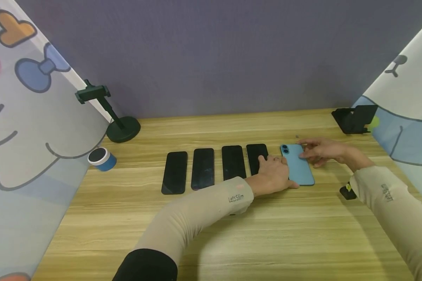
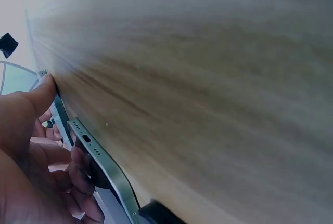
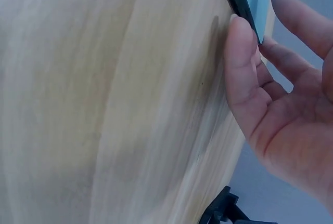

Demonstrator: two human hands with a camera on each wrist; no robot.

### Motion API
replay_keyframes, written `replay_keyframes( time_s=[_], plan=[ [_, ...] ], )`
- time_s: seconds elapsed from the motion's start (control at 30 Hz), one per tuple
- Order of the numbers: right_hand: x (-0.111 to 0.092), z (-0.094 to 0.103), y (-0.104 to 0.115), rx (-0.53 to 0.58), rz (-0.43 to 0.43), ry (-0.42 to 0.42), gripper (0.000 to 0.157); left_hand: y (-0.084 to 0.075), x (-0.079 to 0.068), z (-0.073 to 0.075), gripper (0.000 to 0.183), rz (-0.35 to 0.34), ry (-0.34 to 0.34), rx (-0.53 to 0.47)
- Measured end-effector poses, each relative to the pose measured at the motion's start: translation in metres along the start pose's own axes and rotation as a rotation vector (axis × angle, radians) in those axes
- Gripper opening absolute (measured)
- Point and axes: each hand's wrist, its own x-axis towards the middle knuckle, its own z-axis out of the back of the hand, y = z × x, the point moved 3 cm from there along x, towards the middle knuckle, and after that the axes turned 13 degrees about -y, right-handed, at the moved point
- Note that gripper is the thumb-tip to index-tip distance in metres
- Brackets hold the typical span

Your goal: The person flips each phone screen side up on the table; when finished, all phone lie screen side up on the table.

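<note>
A light-blue phone (image 1: 300,170) lies back up on the wooden table, its cameras at the upper left corner. My right hand (image 1: 321,151) is at its upper right edge, fingertips touching the side. In the right wrist view the thumb (image 3: 241,52) meets the phone's edge, with the other fingers spread. My left hand (image 1: 272,173) lies across the lower part of a black-screened phone (image 1: 256,153); its thumb reaches the blue phone's lower left edge. The left wrist view shows the fingers bent over the black phone's end (image 2: 106,161).
Three more dark phones, the left one (image 1: 174,172) included, lie in a row, screens up. A dark green phone stand (image 1: 124,129) and blue-white tub (image 1: 102,159) stand left. A black stand (image 1: 355,119) is at back right, a small black item (image 1: 347,192) near the right sleeve.
</note>
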Motion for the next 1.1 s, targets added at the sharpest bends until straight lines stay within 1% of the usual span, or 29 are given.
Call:
replay_keyframes(
  time_s=[0.17,0.4,0.67,0.9,1.1],
  plan=[
    [0.003,-0.001,0.0,0.019,-0.003,-0.009,0.079,0.001,0.0,0.0,0.096,-0.022,0.0,-0.002],
    [0.004,-0.003,0.003,0.018,0.014,-0.014,0.074,0.001,-0.001,0.0,0.094,-0.026,0.008,0.006],
    [0.0,-0.002,0.006,-0.005,0.06,-0.035,0.085,0.002,0.0,0.0,0.094,-0.015,0.015,0.003],
    [-0.005,0.0,0.01,0.011,0.089,-0.038,0.086,0.004,0.0,0.0,0.094,-0.006,0.015,0.009],
    [-0.005,0.002,0.011,0.022,0.081,-0.039,0.086,0.003,0.0,0.002,0.094,-0.012,0.021,0.012]
  ],
)
